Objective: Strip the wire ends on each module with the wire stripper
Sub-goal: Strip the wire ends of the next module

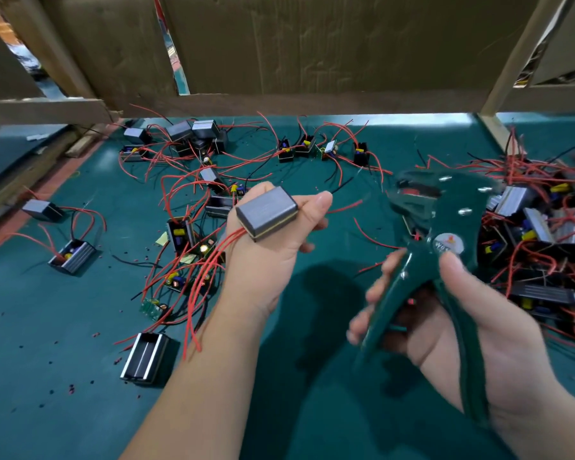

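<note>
My left hand [276, 247] holds a grey box-shaped module [266, 212] above the table, fingers curled round it. Red wires [210, 270] hang from the module down past my wrist, and one red wire end [346, 205] sticks out to the right of my fingertips. My right hand [445, 313] grips the green handles of the wire stripper [435, 234]. Its jaws [412, 194] point up and left, a short way from that wire end and apart from it.
Several modules with red and black wires lie scattered on the green mat [63, 310] at left and centre. A dense pile of modules [538, 234] sits at the right. An aluminium housing [146, 356] lies near my left forearm. Cardboard and wooden rails [312, 104] close the back.
</note>
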`<state>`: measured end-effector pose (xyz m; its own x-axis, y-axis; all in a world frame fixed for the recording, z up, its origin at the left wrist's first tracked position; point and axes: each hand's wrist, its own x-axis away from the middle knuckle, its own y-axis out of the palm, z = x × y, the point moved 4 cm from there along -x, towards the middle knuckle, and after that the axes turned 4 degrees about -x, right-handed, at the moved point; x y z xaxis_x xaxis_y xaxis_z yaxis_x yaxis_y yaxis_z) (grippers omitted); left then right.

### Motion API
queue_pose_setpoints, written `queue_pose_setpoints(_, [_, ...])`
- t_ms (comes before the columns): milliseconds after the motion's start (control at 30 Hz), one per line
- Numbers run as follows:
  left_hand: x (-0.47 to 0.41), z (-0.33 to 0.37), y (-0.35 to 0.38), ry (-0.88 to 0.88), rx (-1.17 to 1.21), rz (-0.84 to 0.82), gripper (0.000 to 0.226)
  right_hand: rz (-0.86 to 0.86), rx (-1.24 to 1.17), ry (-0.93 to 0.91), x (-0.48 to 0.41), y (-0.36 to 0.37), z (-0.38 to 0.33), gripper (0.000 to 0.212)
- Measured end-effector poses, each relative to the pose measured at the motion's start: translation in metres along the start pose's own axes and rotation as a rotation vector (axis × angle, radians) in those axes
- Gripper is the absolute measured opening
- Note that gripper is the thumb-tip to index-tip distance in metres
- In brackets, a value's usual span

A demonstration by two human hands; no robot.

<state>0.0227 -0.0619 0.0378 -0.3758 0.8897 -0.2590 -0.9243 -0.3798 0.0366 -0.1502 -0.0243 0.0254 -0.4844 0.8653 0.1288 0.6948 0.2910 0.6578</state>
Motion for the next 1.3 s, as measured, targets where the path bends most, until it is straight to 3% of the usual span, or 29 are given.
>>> queue_pose_setpoints(100, [-0.002, 0.005, -0.003, 0.075, -0.141, 0.04, 0.025, -0.065, -0.141, -0.002, -0.001, -0.002, -0.008, 0.056])
queue_pose_setpoints(200, [-0.008, -0.004, 0.004, 0.069, -0.496, -0.129, 0.034, -0.273, -0.366, 0.151, -0.001, 0.005, -0.01, 0.054])
queue_pose_setpoints(267, [-0.001, 0.004, 0.011, 0.275, -0.584, -0.153, 0.016, -0.364, -0.405, 0.248, 0.002, 0.01, -0.006, 0.06])
queue_pose_setpoints(367, [0.011, 0.002, 0.017, 0.549, -0.764, -0.156, 0.015, -0.38, -0.375, 0.282, 0.0, 0.008, -0.004, 0.065])
queue_pose_setpoints(467, [0.011, 0.007, 0.017, 0.576, -0.722, -0.116, 0.02, -0.377, -0.325, 0.249, -0.001, 0.012, -0.005, 0.064])
queue_pose_setpoints(567, [0.009, 0.012, 0.014, 0.603, -0.694, -0.093, 0.03, -0.214, -0.091, 0.04, -0.001, 0.006, -0.012, 0.074])
queue_pose_setpoints(667, [0.001, 0.006, 0.0, 0.463, -0.945, 0.027, 0.036, -0.054, 0.163, -0.247, -0.001, -0.002, -0.031, 0.068])
queue_pose_setpoints(767, [-0.009, -0.018, -0.022, 0.054, -1.169, 0.068, 0.042, 0.158, 0.385, -0.488, -0.001, -0.021, -0.047, 0.038])
queue_pose_setpoints(833, [-0.012, -0.029, -0.034, -0.137, -1.255, 0.077, 0.046, 0.248, 0.446, -0.532, -0.001, -0.031, -0.052, 0.039])
queue_pose_setpoints(900, [-0.016, -0.033, -0.043, -0.235, -1.308, 0.092, 0.047, 0.278, 0.451, -0.514, -0.002, -0.037, -0.054, 0.054])
queue_pose_setpoints(967, [-0.02, -0.035, -0.05, -0.272, -1.309, 0.107, 0.046, 0.283, 0.465, -0.493, -0.002, -0.04, -0.052, 0.076])
queue_pose_setpoints(1000, [-0.022, -0.036, -0.053, -0.258, -1.27, 0.099, 0.046, 0.268, 0.471, -0.504, -0.002, -0.04, -0.052, 0.076])
queue_pose_setpoints(1133, [-0.026, -0.034, -0.059, -0.076, -0.939, 0.061, 0.053, 0.082, 0.397, -0.505, 0.0, -0.023, -0.043, 0.042])
queue_pose_setpoints(1300, [-0.024, -0.013, -0.044, 0.165, -0.551, 0.131, 0.052, 0.026, 0.2, -0.227, -0.003, -0.013, -0.016, 0.044])
